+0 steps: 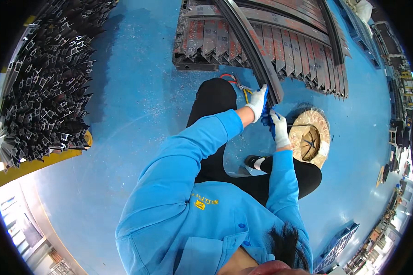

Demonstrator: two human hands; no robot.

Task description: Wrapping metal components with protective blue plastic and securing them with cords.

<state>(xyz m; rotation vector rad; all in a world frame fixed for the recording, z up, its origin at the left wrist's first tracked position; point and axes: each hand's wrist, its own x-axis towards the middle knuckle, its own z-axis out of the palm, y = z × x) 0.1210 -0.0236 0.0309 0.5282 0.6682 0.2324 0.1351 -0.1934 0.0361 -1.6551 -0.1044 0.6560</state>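
A long dark metal profile [248, 39] slants from the far pallet stack down to my hands. My left hand [258, 104], in a white glove with blue fingers, is closed on the side of its near end. Just below that end is my right hand [280, 129], gloved the same way, with its fingers pinched together. A thin black strip [298, 125] runs from beside the right hand to a round pale coil pack [326, 133] with a dark open centre. What lies between the right fingertips is mostly hidden.
Stacked dark profiles [303, 55] rest on the floor ahead. A red-handled hand tool [229, 78] and a yellow-handled one [247, 95] lie near my knee. At left, a large bundle of profiles [50, 96] sits over a yellow beam [41, 167]. A blue crate [337, 247] stands lower right.
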